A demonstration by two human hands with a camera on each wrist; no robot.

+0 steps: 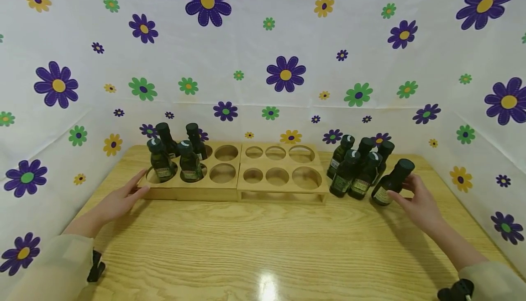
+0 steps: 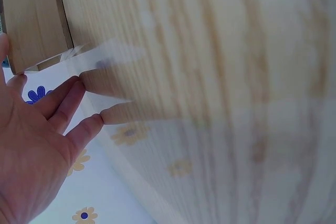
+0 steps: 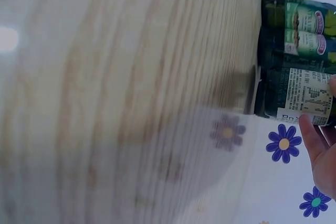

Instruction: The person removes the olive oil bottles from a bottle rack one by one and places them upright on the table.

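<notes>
My right hand (image 1: 425,203) grips a dark green glass bottle (image 1: 390,187) with a black cap, thumb on its near side and fingers behind. In the right wrist view that bottle (image 3: 302,93) shows a pale printed label, and my fingertips lie at it. The left hand (image 1: 119,203) rests against the left end of a wooden bottle rack (image 1: 193,194), fingers nearly straight. From the left wrist, the fingers (image 2: 65,100) reach to the rack's corner (image 2: 37,24). Matching bottles (image 1: 162,166) stand in holes in the left part of this rack; its right-hand holes hold none.
A second wooden rack (image 1: 283,163) with round holes adjoins the first on the right. Beyond it, several more dark bottles (image 1: 361,182) stand grouped on the wooden table (image 1: 246,241). White cloth (image 1: 246,40) with flower prints surrounds the table at the back and sides.
</notes>
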